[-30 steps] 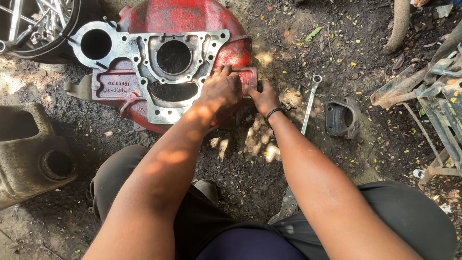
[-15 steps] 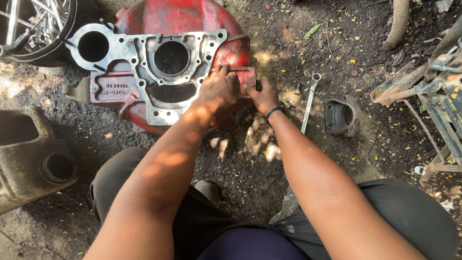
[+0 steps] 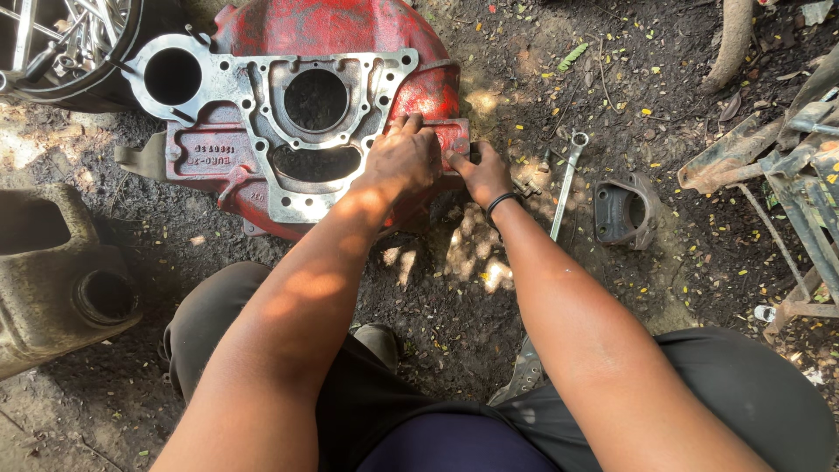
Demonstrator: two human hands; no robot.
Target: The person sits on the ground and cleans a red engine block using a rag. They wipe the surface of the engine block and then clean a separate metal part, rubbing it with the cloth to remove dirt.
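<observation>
A large red cast housing (image 3: 332, 35) with a bare grey metal face plate (image 3: 262, 87) lies on the dirt in front of me. My left hand (image 3: 404, 159) rests flat on the housing's right flange, fingers pressed on its top edge. My right hand (image 3: 479, 172), with a dark band at the wrist, grips the same flange's right end; whether it holds a small part there is hidden by the fingers.
A long ring spanner (image 3: 566, 182) lies on the dirt right of my hands. A small dark bracket (image 3: 622, 211) sits beyond it. A rusty metal frame (image 3: 786, 175) stands at the right edge, a grey casting (image 3: 61, 271) at the left, a tub of tools (image 3: 61, 44) at top left.
Both hands stay on the housing's right flange; only slight finger shifts show. The view has drifted a little.
</observation>
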